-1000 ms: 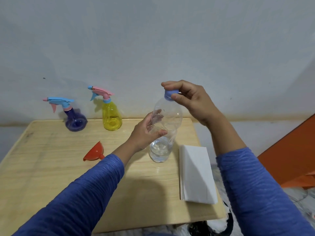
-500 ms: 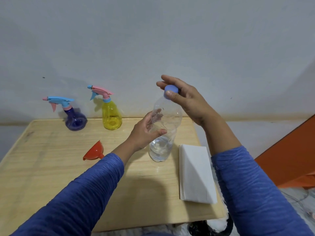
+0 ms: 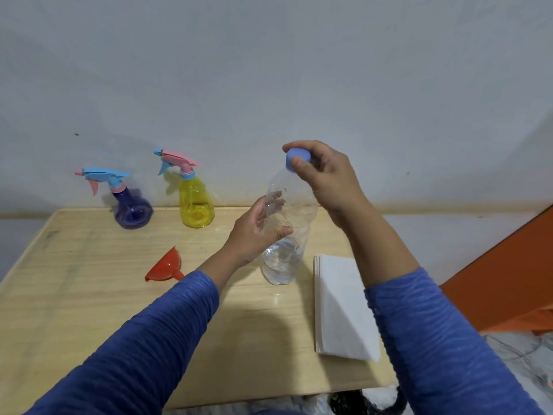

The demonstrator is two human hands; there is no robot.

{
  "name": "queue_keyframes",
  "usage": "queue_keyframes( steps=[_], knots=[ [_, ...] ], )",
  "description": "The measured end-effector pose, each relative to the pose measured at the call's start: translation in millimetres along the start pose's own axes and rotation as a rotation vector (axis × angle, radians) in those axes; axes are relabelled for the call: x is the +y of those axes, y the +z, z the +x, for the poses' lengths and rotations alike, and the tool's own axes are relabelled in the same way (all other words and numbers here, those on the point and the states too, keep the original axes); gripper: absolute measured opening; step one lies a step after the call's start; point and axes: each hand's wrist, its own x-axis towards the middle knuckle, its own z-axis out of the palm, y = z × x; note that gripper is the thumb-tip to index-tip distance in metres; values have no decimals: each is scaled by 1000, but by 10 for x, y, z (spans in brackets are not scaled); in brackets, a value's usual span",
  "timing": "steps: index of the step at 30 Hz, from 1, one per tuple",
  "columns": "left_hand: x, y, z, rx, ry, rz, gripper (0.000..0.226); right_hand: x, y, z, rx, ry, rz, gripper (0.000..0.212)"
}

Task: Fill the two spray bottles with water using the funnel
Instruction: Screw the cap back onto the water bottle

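The left hand (image 3: pixel 254 232) is wrapping its fingers and thumb around the middle of the clear water bottle (image 3: pixel 287 229), which is standing on the wooden table (image 3: pixel 89 295); I judge that this grip is there to stop the bottle from turning or tipping. The right hand (image 3: pixel 323 175) is pinching the blue cap (image 3: pixel 294 158) from above between thumb and fingertips, so the person is probably working the cap by twisting; whether it is being loosened or tightened, the picture is not telling.

The bottle is of thin, transparent plastic with a rounded shoulder, and it is holding only a little water at the bottom; such thin walls are likely giving way under a strong squeeze. The red funnel (image 3: pixel 164 268) is lying on its side just left of the left forearm, not touching anything else; it looks smooth and rigid. The two spray bottles are standing upright at the far edge near the wall, well apart from the hands: the purple spray bottle (image 3: pixel 131 212), low and round, and the yellow spray bottle (image 3: pixel 196 205), taller and conical; both are wearing pink and light blue trigger heads. A folded white cloth (image 3: pixel 341 307), matte and soft-looking, is lying just right of the water bottle, perhaps waiting for spills.
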Motion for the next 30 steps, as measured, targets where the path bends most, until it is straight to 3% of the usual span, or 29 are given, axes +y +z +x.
queue_keyframes(
  steps=[4, 6, 8, 10, 16, 21, 25, 30],
  knots=[
    [18, 46, -13, 6, 5, 9, 69, 47, 213, -86, 303, 38, -56, 41],
    [9, 30, -21, 7, -5, 13, 69, 46, 145, -65, 212, 49, 22, 43],
    [5, 8, -28, 3, -12, 17, 70, 37, 48, -54, 15, 33, 119, 33],
    [9, 13, -24, -3, -7, 22, 71, 30, 7, -48, -55, -22, 60, 23],
    [39, 50, -54, 27, -12, 35, 68, 71, 240, -86, 252, -130, -87, 13],
    [78, 70, -90, 24, -16, 40, 71, 198, 324, -147, 344, -196, -130, 37],
    [14, 112, -158, 54, -58, 74, 77, 545, 389, -377, 301, -195, -139, 87],
    [-164, 158, -286, 32, -85, 15, 90, 890, 446, -541, 261, -77, -86, 107]
  ],
)
